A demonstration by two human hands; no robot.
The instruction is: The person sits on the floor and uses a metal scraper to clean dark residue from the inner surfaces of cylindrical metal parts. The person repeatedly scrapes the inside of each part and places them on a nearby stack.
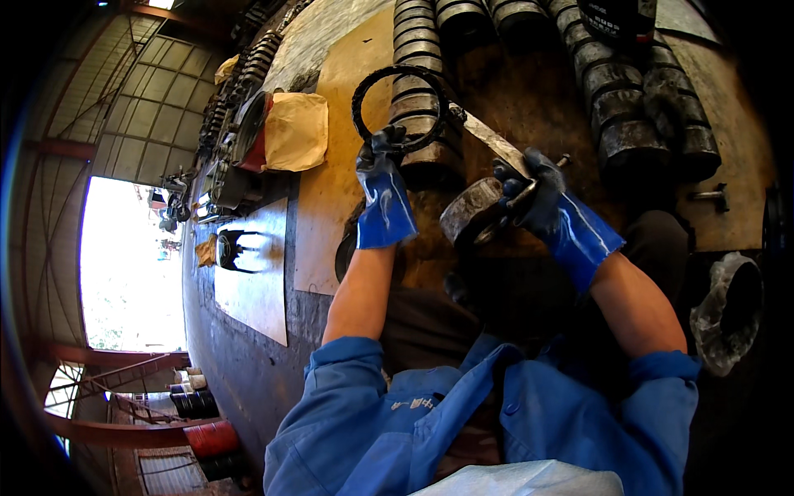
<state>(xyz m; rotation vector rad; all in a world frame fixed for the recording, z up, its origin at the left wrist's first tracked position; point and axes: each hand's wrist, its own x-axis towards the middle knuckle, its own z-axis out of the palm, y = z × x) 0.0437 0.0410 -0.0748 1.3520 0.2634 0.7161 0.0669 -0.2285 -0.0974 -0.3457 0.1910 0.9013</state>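
My left hand [382,186], in a blue glove with dark, greasy fingers, is closed on the lower edge of a black ring [359,97]. The ring is held up and looks coated in dark grease. A flat metal scraper [495,140] is in my right hand [546,198], which wears the same kind of glove. Its far end, smeared black, meets the ring's right side. Just under and left of my right hand is a short, dirty metal cylinder [468,208], partly hidden by that hand.
Rows of stacked metal rings [418,50] lie ahead, with more [612,99] at right. A black bucket [616,18] stands at the top right. A bolt [710,196] and a plastic-wrapped ring [718,318] lie at right. At left is a brown paper package [295,131].
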